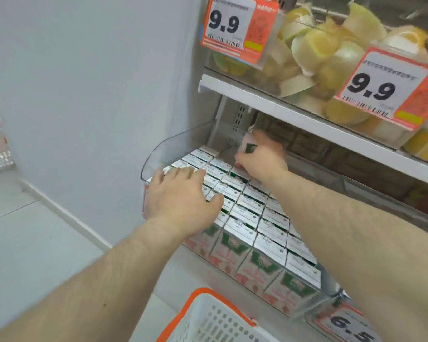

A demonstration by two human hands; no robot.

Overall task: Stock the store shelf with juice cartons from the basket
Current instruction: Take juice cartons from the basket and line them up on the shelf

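Rows of juice cartons (247,218) with silver tops and green-and-red fronts fill the lower shelf behind a clear plastic guard (158,149). My left hand (181,193) lies flat, fingers spread, on the carton tops at the front left. My right hand (262,156) reaches to the back of the shelf and grips one juice carton (249,144), partly hidden by the fingers, at the rear of the rows. The white basket with an orange rim (208,314) sits at the bottom edge of view; its inside is mostly out of frame.
The upper shelf (294,114) overhangs my right hand and carries cups of cut fruit (326,53) and two orange 9.9 price tags (232,25). A 6.5 price tag (351,327) hangs below the cartons. A pale wall (84,95) stands at left.
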